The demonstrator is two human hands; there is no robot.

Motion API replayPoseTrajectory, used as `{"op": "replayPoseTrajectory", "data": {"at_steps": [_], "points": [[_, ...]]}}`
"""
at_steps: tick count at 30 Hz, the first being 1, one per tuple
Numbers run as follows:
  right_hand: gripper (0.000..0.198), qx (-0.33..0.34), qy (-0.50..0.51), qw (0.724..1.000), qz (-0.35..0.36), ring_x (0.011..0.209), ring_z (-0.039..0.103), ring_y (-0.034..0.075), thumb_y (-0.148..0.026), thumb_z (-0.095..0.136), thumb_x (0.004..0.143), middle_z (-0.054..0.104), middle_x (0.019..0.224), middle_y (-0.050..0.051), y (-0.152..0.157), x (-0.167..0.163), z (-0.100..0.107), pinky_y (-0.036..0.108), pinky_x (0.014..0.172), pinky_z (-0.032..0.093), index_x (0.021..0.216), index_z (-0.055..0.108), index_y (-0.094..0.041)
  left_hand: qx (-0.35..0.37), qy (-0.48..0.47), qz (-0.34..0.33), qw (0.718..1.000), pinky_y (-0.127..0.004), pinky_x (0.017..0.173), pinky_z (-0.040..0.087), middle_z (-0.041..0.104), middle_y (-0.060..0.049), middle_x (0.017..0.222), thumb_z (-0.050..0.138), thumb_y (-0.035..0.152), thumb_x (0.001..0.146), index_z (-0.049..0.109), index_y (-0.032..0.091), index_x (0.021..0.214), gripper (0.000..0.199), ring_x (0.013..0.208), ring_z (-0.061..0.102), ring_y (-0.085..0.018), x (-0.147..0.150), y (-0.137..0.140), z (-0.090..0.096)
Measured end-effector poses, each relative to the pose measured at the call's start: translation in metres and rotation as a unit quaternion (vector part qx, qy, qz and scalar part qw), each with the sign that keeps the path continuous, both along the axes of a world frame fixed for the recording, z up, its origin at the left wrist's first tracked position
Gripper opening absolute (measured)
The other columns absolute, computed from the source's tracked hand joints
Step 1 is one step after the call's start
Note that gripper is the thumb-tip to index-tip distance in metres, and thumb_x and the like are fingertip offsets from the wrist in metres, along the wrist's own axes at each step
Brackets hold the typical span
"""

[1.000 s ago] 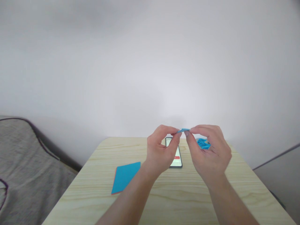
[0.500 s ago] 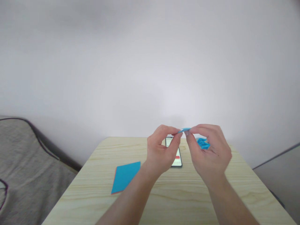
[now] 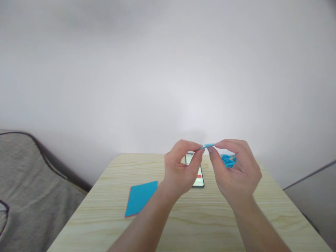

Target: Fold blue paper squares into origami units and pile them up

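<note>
Between my two hands, above the far part of the table, is a small folded strip of blue paper (image 3: 209,145). My left hand (image 3: 181,164) pinches its left end between thumb and fingers. The thumb and fingertips of my right hand (image 3: 234,168) close on its right end. Behind the right hand, partly hidden, lies a pile of crumpled or folded blue paper (image 3: 228,160). A phone (image 3: 198,180) with a lit screen lies beneath my left hand, which covers part of it. A stack of blue paper sheets (image 3: 141,198) with a reddish edge lies left of my left forearm.
The pale wooden table (image 3: 110,196) stands against a white wall (image 3: 168,77). To the left is a grey cloth surface (image 3: 34,189) with dark piping. A grey-white panel (image 3: 312,196) stands past the table's right edge.
My right hand has shifted slightly to the right along the blue strip, its fingertips a little farther out. My left hand has hardly moved.
</note>
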State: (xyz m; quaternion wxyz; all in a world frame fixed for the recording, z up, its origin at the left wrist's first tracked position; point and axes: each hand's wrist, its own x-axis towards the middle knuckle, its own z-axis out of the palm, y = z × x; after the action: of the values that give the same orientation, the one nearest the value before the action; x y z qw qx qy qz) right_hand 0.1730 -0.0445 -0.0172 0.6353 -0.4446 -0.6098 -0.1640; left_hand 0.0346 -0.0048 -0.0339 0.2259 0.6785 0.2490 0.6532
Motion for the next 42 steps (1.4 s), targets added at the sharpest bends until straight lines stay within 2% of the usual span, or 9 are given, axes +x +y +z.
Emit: {"op": "replayPoseTrajectory", "data": {"at_steps": [9, 18, 34, 42], "points": [[0.026, 0.015, -0.006, 1.000, -0.008, 0.090, 0.070, 0.021, -0.009, 0.076, 0.083, 0.074, 0.096, 0.002, 0.002, 0.001, -0.002, 0.040, 0.080, 0.058, 0.101, 0.072, -0.027, -0.011, 0.002, -0.003, 1.000, -0.031, 0.079, 0.056, 0.074, -0.004, 0.091, 0.070, 0.013, 0.090, 0.072, 0.021, 0.095, 0.009, 0.085, 0.069, -0.017, 0.004, -0.004, -0.001], [0.032, 0.044, -0.003, 0.999, -0.008, 0.093, 0.071, 0.024, -0.004, 0.079, 0.079, 0.076, 0.100, 0.004, 0.007, 0.001, -0.006, 0.044, 0.082, 0.056, 0.103, 0.075, -0.025, 0.007, -0.030, 0.005, 0.999, -0.031, 0.079, 0.055, 0.073, -0.004, 0.091, 0.072, 0.008, 0.086, 0.070, 0.019, 0.095, 0.014, 0.084, 0.069, -0.016, 0.012, -0.003, -0.008], [0.028, 0.040, 0.018, 0.999, 0.019, 0.091, 0.069, 0.023, -0.001, 0.078, 0.077, 0.074, 0.095, 0.004, 0.006, 0.000, -0.005, 0.045, 0.081, 0.056, 0.095, 0.072, -0.022, 0.005, -0.037, 0.011, 0.999, -0.030, 0.079, 0.055, 0.073, -0.003, 0.090, 0.072, 0.007, 0.085, 0.071, 0.019, 0.094, 0.015, 0.084, 0.068, -0.016, 0.012, -0.004, -0.008], [0.032, 0.045, 0.011, 0.999, 0.011, 0.094, 0.070, 0.023, -0.002, 0.078, 0.079, 0.076, 0.100, 0.004, 0.007, -0.001, -0.005, 0.045, 0.083, 0.057, 0.102, 0.074, -0.025, -0.005, -0.034, 0.002, 0.999, -0.032, 0.078, 0.054, 0.072, -0.005, 0.089, 0.072, 0.008, 0.086, 0.072, 0.018, 0.094, 0.014, 0.083, 0.068, -0.017, 0.012, -0.005, -0.008]]}}
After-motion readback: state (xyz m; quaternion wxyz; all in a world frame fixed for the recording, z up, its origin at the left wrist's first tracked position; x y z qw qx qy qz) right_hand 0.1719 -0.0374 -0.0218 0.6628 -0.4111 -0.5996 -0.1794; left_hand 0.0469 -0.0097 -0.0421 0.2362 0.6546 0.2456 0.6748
